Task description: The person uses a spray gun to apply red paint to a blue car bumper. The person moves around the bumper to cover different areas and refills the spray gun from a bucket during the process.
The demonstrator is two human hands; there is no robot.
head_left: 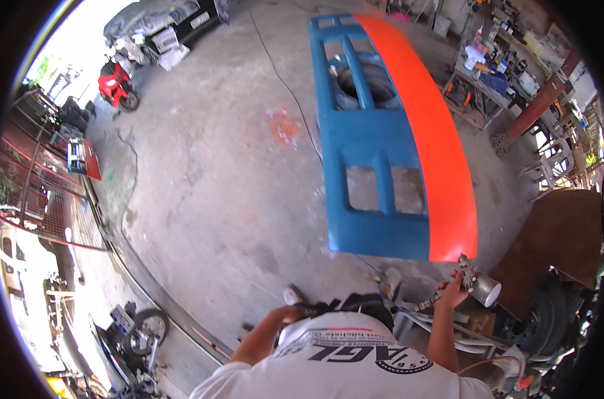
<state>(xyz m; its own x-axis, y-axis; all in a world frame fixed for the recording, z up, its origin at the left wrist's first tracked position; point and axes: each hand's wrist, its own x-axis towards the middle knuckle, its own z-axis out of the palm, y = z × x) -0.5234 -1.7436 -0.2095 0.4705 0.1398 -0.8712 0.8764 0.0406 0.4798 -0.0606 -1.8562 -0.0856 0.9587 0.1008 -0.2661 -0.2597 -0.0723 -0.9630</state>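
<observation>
"Where the head view looks down past a white shirt, what is listed first?"

"Panel: one, large, blue, with an orange-red strip along its right edge and several rectangular openings. Location: ahead of the person, right of centre, its near end just beyond the right hand."

"State of that hand?"

"Bare, fingers closed around a spray gun; metal, fitted with a silver cup. The gun's head is at the near right corner of the strip; whether they touch, I cannot tell."

"And the left hand?"

"At the waist, beside dark clothing. Fingers indistinct: spread, pressed together or pinching something, I cannot tell."

"Surroundings, right side?"

"Workbench: cluttered, at the far right. Brown sheet: right of the spray gun, with a tyre below it. Round object: dark inside, seen through a far opening of the panel."

"Floor and left side?"

"Floor: grey, bearing an orange-red stain and a thin dark cord, both left of the panel. Motorbikes: one red, far; one dark, near, lower left."
</observation>
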